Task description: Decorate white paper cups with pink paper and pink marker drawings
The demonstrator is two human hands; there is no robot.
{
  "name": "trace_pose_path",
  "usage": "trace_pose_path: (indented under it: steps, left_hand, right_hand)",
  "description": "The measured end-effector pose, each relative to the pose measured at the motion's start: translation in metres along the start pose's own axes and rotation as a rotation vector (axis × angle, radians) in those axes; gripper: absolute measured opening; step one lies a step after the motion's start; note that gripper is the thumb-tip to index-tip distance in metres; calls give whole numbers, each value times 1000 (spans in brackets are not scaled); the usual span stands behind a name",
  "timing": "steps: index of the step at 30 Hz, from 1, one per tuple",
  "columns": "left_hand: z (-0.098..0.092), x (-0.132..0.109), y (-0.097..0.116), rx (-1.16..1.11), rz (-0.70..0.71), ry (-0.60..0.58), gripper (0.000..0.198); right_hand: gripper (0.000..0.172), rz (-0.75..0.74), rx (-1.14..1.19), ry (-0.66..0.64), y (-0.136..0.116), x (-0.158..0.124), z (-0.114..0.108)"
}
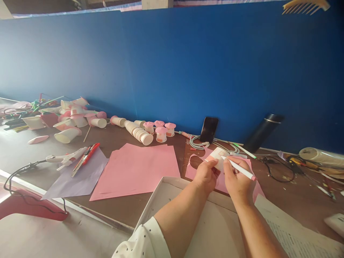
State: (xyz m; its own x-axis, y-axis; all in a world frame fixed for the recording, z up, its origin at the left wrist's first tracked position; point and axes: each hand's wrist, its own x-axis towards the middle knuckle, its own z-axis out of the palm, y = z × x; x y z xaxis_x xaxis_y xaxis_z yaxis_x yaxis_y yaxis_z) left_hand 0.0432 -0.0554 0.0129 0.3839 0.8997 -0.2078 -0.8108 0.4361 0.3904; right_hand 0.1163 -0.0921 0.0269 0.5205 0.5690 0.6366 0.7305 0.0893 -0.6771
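My left hand (206, 175) holds a small white paper cup (218, 156) on its side, above a pink sheet with round cut-outs (197, 163). My right hand (238, 179) grips a white pen with a pink end (240, 169), and its tip touches the cup's wall, where an orange-pink patch shows. Both hands hover over the far rim of an open white cardboard box (166, 193).
Pink paper sheets (137, 170) and a lilac sheet (80, 177) lie to the left, with a glue gun (66, 157) and scissors (86, 156). Paper cups (138, 132) and pink-topped cups (161, 130) line the blue wall. A phone (209, 129), cables and a dark flask (263, 132) sit behind.
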Motion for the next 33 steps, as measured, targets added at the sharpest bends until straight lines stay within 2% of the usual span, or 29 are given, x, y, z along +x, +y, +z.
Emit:
trace_pose_path:
  steps: [19,28,33]
  left_hand:
    - [0,1,-1,-19,-9,26,21]
    - [1,0,1,-23,-4,31,20]
    - [1,1,0,-29,1,43,20]
  right_hand:
    - [25,18,0,-11,-1,0,-1]
    - [25,-27,13,9,1,0,0]
    - [25,4,2,-6,1,0,0]
